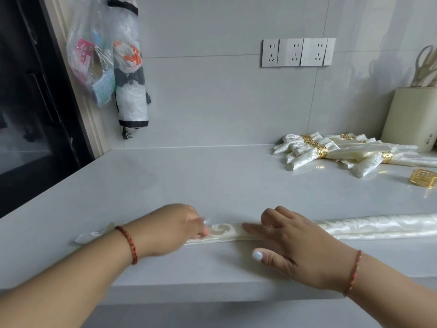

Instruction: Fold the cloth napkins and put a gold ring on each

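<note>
From the head view, a long cream napkin [354, 227], folded into a narrow strip with a scroll pattern, lies along the front edge of the pale grey desk [189, 176]. Both hands rest on it, near its left end. The left hand [175, 226] presses down on the strip with its fingers curled and blurred, so I cannot tell whether it pinches the cloth or only pushes on it; a short tail of the napkin shows beyond its wrist. The right hand [290, 242] lies flat and spread just beside the left, fingers on the strip, thumb out on the bare desk nearer the person. Each wrist wears a red braided bracelet [128, 245].

Well beyond the strip, toward the back right of the desk, sits a pile of finished napkins [307, 152], each rolled and bound by a gold ring. One loose gold ring [423, 181] stands alone on the desk between that pile and the strip, close to the right edge of the view. Behind the pile is a cream knife block [411, 119]. On the wall above the desk are three sockets [298, 52], and hanging plastic bags [106, 65] to the far left.
</note>
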{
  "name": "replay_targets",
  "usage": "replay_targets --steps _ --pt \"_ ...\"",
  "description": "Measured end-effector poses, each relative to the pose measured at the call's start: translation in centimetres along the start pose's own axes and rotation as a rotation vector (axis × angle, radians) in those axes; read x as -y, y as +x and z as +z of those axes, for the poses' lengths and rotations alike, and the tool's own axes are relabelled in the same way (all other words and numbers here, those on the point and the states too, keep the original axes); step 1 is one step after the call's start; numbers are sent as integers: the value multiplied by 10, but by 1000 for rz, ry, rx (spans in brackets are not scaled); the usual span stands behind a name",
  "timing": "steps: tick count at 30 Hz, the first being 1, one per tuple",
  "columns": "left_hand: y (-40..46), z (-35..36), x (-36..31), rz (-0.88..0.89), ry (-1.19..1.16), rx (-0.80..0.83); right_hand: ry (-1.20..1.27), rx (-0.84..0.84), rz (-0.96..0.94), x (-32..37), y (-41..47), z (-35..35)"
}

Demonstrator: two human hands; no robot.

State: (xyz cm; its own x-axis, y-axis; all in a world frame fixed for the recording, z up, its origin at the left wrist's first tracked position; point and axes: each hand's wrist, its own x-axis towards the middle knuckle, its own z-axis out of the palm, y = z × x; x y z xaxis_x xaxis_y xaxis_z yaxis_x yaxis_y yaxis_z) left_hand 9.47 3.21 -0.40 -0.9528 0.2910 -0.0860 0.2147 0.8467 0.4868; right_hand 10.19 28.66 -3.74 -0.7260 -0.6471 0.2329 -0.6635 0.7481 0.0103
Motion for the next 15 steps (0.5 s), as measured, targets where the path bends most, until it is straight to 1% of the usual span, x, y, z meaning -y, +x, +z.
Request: replay_targets --steps 1,3,5,7,8,10,15 --pt "5 -4 5 -47 -45 9 -13 16 -12 2 5 1" --pt "15 -12 9 -89 -29 47 -20 30 -42 5 13 4" --pt "24 -18 10 -96 80 71 -19 45 -59 6 16 4" --pt "29 -22 10 -89 240 122 -8 55 -74 6 15 1" --pt "30 -23 10 -99 281 168 4 52 -85 6 14 -1" --pt "32 -25 11 -117 280 240 19 53 -91 8 14 -3" --pt "35 -25 9 -129 337 243 73 57 -96 8 18 -2"
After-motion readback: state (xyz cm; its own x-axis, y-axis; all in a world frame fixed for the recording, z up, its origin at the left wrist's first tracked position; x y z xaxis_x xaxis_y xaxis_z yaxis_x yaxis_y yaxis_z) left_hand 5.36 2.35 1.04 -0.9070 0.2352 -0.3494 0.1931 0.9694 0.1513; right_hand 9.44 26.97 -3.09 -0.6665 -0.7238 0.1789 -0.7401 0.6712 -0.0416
